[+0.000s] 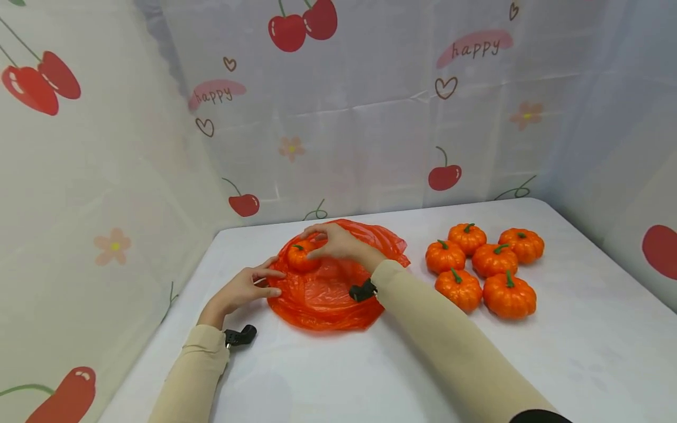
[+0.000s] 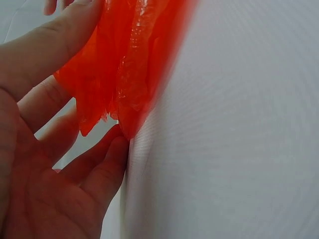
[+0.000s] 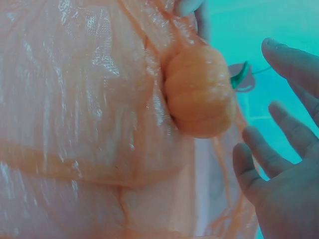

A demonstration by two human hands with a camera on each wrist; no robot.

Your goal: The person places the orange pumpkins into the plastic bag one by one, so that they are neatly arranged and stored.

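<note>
A crinkled orange-red plastic bag [image 1: 328, 294] lies spread on the white table, with one small orange pumpkin [image 1: 302, 257] at its left inside. My left hand [image 1: 247, 289] rests at the bag's left rim, fingers loosely bent and touching the plastic. The left wrist view has the thumb [image 2: 55, 45] lying against the bag [image 2: 132, 55], whose folds hide some fingertips. Over the pumpkin is my right hand [image 1: 338, 242]. In the right wrist view its fingers [image 3: 294, 64] are spread, a gap apart from the pumpkin [image 3: 202, 94] with its green stem.
Several more orange pumpkins [image 1: 495, 260] with green stems stand grouped on the table's right side. A white curtain [image 1: 370, 135] printed with cherries, hearts and flowers hangs behind and beside the table [image 1: 582, 329]. Black wrist devices [image 1: 240, 335] sit at both sleeves.
</note>
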